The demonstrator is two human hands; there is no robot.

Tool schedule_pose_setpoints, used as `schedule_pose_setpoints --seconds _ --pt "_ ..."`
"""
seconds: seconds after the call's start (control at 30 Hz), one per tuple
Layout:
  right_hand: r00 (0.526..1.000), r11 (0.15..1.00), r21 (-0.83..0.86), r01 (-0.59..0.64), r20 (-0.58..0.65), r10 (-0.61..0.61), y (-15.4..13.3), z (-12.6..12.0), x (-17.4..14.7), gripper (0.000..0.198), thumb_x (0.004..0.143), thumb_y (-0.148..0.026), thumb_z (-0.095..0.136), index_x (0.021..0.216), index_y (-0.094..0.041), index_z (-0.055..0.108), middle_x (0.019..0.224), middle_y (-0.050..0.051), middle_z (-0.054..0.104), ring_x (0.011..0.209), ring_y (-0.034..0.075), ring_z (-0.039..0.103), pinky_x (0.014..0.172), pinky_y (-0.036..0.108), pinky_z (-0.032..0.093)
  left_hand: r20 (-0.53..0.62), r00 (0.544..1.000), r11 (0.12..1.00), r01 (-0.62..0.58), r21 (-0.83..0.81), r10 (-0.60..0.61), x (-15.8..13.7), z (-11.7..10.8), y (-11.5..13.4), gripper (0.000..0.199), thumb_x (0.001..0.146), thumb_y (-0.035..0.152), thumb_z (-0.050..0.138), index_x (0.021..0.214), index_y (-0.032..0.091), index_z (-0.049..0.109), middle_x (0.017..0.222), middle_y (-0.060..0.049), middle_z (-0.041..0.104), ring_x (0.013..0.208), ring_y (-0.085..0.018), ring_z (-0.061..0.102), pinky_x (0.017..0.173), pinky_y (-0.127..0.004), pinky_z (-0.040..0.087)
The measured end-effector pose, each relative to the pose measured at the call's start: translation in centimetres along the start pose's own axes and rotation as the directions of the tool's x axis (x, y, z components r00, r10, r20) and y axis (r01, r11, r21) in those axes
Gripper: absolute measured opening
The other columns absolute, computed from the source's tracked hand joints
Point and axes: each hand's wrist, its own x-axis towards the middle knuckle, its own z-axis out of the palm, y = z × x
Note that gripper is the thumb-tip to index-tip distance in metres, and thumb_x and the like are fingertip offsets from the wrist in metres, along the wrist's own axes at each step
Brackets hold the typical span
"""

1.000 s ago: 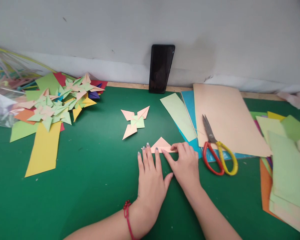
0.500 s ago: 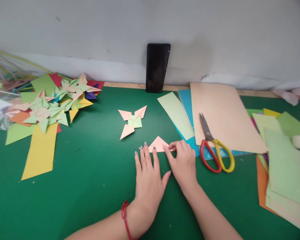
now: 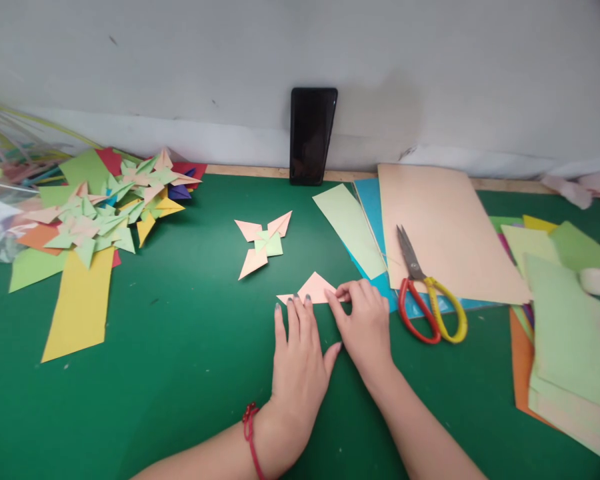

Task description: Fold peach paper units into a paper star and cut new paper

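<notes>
While pressing the fingers of the left hand (image 3: 299, 373) onto the left part of a folded pink paper (image 3: 315, 289), pinching its right end between the thumb and forefinger of the right hand (image 3: 367, 323). Holding the left fingers straight and slightly apart, spreading that thumb wide toward the right hand; curling the remaining right fingers inward. Resting the paper on the green table (image 3: 180, 400), pointing its peak away toward the wall (image 3: 180, 67), showing a thin tip beyond the left fingertips. Wearing a red bracelet (image 3: 250, 430) on the left wrist. Working just nearer than a three-pointed pink-and-green folded piece (image 3: 269, 243), and facing a black phone (image 3: 313, 137) propped upright against the wall. Seeing, right of the right hand, scissors (image 3: 410, 255) lying with blades over a large pink sheet (image 3: 440, 213), beside a pale green strip (image 3: 350, 230). Seeing farther right a stack of coloured papers (image 3: 575, 333), and well to the left a pile of folded stars (image 3: 105, 217) above a yellow strip (image 3: 83, 307).
</notes>
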Motion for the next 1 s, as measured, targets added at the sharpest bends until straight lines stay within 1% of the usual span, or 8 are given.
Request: schedule_pose_setpoints --seconds 0.13,0.27,0.4,0.7,0.9,1.0 --pt "1.0 1.0 -0.002 -0.001 0.002 0.001 0.0 0.0 0.0 0.021 0.088 -0.038 0.051 0.076 -0.02 0.053 0.078 0.001 0.057 0.076 0.018 0.051 0.069 0.031 0.03 -0.017 1.0 1.0 0.013 0.016 -0.013 -0.1 0.1 0.4 0.066 0.087 0.048 0.046 0.132 -0.001 0.045 0.137 -0.023 0.044 0.129 -0.037 0.037 0.107 -0.049 0.033" --pt "1.0 1.0 0.004 0.0 -0.012 0.0 0.0 0.1 0.0 0.022 0.088 -0.039 0.051 0.075 -0.02 0.053 0.077 0.001 0.057 0.075 0.018 0.051 0.069 0.031 0.03 -0.024 1.0 0.997 -0.011 0.074 0.012 -0.1 -0.1 0.5 0.064 0.087 0.045 0.047 0.13 -0.002 0.047 0.133 -0.025 0.047 0.125 -0.038 0.042 0.103 -0.048 0.038" --pt "1.0 1.0 0.005 0.005 -0.008 -0.005 0.1 0.2 0.0 0.022 0.087 -0.038 0.052 0.075 -0.02 0.053 0.077 0.001 0.056 0.075 0.018 0.051 0.07 0.031 0.03 -0.047 0.998 0.992 -0.045 0.12 0.05 -0.1 -0.3 0.3 0.061 0.088 0.043 0.048 0.127 -0.003 0.05 0.126 -0.026 0.053 0.119 -0.038 0.049 0.101 -0.049 0.04" --pt "1.0 1.0 -0.001 0.01 -0.008 -0.01 0.2 0.1 0.0 0.021 0.087 -0.039 0.053 0.075 -0.021 0.053 0.077 0.0 0.056 0.075 0.018 0.051 0.069 0.031 0.03 -0.075 0.993 0.983 -0.078 0.163 0.092 0.1 -0.7 0.1 0.063 0.087 0.043 0.05 0.125 -0.007 0.05 0.117 -0.028 0.057 0.112 -0.041 0.054 0.099 -0.05 0.042" --pt "1.0 1.0 0.0 0.017 -0.014 -0.017 0.2 0.2 0.0 0.023 0.088 -0.039 0.051 0.076 -0.02 0.053 0.077 0.001 0.057 0.075 0.019 0.051 0.069 0.031 0.03 -0.071 0.993 0.986 -0.081 0.143 0.092 0.0 -0.9 0.2 0.059 0.084 0.043 0.055 0.124 0.0 0.055 0.122 -0.023 0.055 0.114 -0.042 0.052 0.098 -0.05 0.043" --pt "1.0 1.0 -0.004 0.017 -0.015 -0.017 0.2 0.2 0.0 0.023 0.088 -0.039 0.051 0.075 -0.021 0.053 0.077 0.001 0.056 0.074 0.018 0.051 0.069 0.031 0.03 -0.078 0.994 0.989 -0.071 0.128 0.082 0.0 -0.8 0.3 0.058 0.083 0.042 0.057 0.124 0.001 0.055 0.121 -0.022 0.055 0.113 -0.041 0.052 0.098 -0.05 0.043"
